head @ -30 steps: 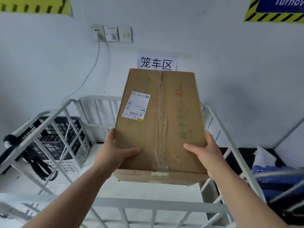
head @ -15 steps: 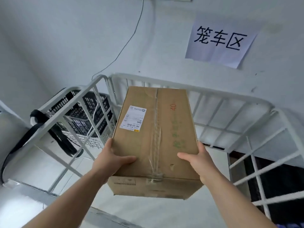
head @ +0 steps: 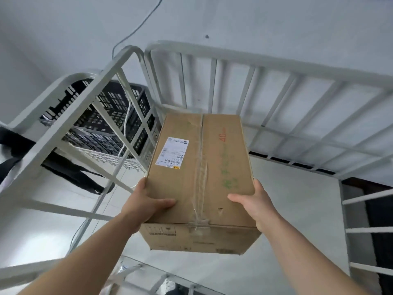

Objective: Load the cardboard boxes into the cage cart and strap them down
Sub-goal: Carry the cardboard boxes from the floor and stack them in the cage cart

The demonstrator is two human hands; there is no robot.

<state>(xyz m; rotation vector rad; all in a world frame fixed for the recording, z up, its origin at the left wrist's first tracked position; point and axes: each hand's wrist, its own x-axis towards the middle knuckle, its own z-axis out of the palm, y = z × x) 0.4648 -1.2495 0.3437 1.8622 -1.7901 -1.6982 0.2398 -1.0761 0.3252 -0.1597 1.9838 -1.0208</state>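
A brown cardboard box [head: 202,167] with a white shipping label, a taped seam and a red "40" hangs inside the white cage cart [head: 244,60], above its pale floor [head: 293,209]. My left hand [head: 144,201] grips the box's near left edge, thumb lying on the top face. My right hand [head: 255,201] grips the near right edge in the same way, thumb on top. The fingers of both hands are hidden below and beside the box. A black strap [head: 70,171] hangs over the cart's left side rail.
Black plastic crates [head: 119,116] stand outside the cart's left wall, with a white cable running down in front of them. The cart's barred back wall and right wall [head: 370,228] enclose the floor. A white wall rises behind.
The box has gone down and deeper into the cart, and my view has tilted down. The wall sign has left the view. Both hands keep the same hold.
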